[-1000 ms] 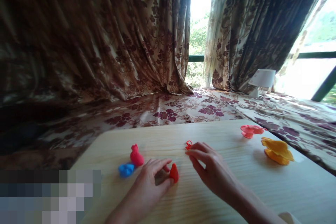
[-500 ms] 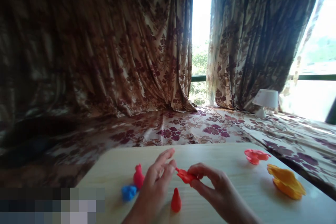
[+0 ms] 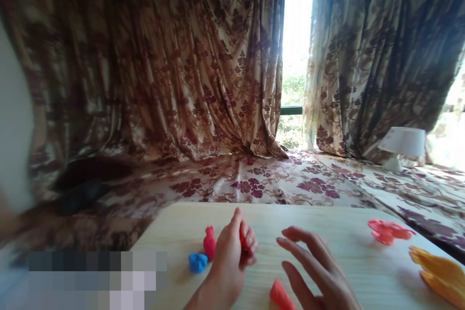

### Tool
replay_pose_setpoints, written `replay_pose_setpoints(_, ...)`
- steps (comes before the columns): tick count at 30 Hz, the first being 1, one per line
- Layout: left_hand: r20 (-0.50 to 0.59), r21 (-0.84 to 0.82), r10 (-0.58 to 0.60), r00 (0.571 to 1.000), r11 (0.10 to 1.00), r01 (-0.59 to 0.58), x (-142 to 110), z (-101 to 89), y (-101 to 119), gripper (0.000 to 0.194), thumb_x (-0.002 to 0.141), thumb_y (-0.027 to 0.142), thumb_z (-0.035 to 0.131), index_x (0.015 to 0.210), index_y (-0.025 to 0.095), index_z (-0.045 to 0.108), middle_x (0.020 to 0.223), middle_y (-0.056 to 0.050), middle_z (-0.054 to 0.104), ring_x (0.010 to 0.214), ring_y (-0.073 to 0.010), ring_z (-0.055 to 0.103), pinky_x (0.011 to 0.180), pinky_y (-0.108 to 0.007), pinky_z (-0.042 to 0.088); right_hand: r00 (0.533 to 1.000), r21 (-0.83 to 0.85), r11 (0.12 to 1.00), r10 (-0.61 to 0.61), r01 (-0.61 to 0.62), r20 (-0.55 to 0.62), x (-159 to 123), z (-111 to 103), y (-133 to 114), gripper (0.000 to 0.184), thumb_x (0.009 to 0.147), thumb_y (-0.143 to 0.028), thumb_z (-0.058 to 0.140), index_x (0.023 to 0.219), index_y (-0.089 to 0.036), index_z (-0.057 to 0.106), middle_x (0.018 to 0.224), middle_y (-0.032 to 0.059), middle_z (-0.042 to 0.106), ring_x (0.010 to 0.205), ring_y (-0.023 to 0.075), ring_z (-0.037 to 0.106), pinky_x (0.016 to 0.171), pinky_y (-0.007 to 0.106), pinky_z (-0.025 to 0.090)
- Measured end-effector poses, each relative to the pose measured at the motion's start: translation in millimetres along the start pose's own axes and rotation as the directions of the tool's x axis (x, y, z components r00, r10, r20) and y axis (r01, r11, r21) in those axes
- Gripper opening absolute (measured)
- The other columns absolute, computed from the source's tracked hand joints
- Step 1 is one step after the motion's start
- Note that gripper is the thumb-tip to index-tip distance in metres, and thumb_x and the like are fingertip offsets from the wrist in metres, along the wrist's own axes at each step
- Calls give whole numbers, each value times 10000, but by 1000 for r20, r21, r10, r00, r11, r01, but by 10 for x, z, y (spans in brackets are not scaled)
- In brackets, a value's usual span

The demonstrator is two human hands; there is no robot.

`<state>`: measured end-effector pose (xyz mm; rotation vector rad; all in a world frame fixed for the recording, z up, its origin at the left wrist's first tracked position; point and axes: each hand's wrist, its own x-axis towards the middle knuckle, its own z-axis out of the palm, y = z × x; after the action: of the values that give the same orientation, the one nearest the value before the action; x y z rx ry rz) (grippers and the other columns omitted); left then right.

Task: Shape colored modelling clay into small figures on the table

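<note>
My left hand [image 3: 229, 260] is closed in a loose fist, thumb up, around a small red piece [image 3: 242, 241] that looks soft; only a bit shows between the fingers. To the right, my right hand [image 3: 317, 264] is open, fingers spread and slightly curled, with nothing in it. Close below its fingers lies a red tapered piece [image 3: 279, 295], cut off by the frame's bottom edge. Beside my left wrist are a blue lumpy piece [image 3: 197, 262] and a pink-red piece with a narrow neck [image 3: 209, 242], partly behind the hand.
The pale wooden table [image 3: 312, 215] carries a coral-red wavy piece [image 3: 388, 231] and a larger yellow folded piece [image 3: 441, 271] at its right side. Beyond lies flowered cloth [image 3: 250, 186] with a white lamp [image 3: 403, 143], and curtains hang behind.
The soft red piece has passed from my right hand into my left, which has closed. My right hand has opened and moved away. The view has swung left.
</note>
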<state>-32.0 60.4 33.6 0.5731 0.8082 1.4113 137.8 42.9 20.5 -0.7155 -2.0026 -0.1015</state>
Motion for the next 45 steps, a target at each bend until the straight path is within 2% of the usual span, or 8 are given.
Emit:
replay_pose_setpoints(5,39,18,-79,996,997,79,36,-148,-15,486,776,578,526,509,198,382,338,108,244,281,-32,142,313,-176,87,988,52,998,23,-31,150,-47,60,24,259,864,-171,520,1106,-249,574,1015,85,641,927,202,633,765,289,543)
replay_pose_setpoints(9,32,46,-92,995,995,90,-121,-110,-21,361,830,519,469,765,175,556,463,58,445,386,-80,392,358,-180,271,944,29,992,106,-121,313,-96,45,131,225,848,-256,571,1067,-259,624,1007,68,680,884,198,671,746,268,561)
replay_pose_setpoints(14,5,42,-152,988,988,151,-246,-198,-47,231,790,168,464,1010,152,530,705,-6,590,665,-146,618,572,-259,478,885,61,968,195,-243,422,-70,-135,251,283,886,-193,471,1095,-278,641,1122,65,654,973,188,657,808,259,542)
replay_pose_setpoints(17,-39,123,-167,985,978,170,-240,-274,-85,250,794,201,549,1039,157,521,822,-38,637,525,-89,584,451,-184,396,813,77,942,239,-328,530,-34,-212,174,299,813,-224,585,1098,-292,641,1180,55,627,965,189,657,818,262,538)
replay_pose_setpoints(22,-21,84,-165,986,983,166,-208,-323,-123,245,832,366,562,901,132,590,639,36,542,319,14,289,332,-141,175,660,-89,906,366,-415,656,-111,-63,33,566,641,-122,653,1193,-224,582,984,70,703,763,213,685,702,299,552)
replay_pose_setpoints(31,-60,31,-190,980,981,192,-192,-352,-168,220,722,307,711,719,117,602,699,-9,609,424,-15,450,367,-134,295,791,51,915,317,-401,523,-49,-64,105,291,877,-136,409,1057,-255,604,1010,52,614,736,135,621,656,243,486)
replay_pose_setpoints(41,26,18,-261,965,965,261,-225,-304,-182,550,697,551,629,441,203,288,335,112,243,256,-4,149,295,-168,109,810,6,924,332,-382,484,-164,80,127,265,869,-178,480,1102,-213,602,952,56,671,851,180,637,769,293,511)
replay_pose_setpoints(45,30,37,-221,975,975,220,-267,-289,-223,396,709,438,679,534,163,454,428,86,399,309,-6,263,307,-143,201,827,48,917,333,-396,453,-218,148,124,468,823,-143,516,1285,-207,474,970,47,680,845,162,642,803,285,520)
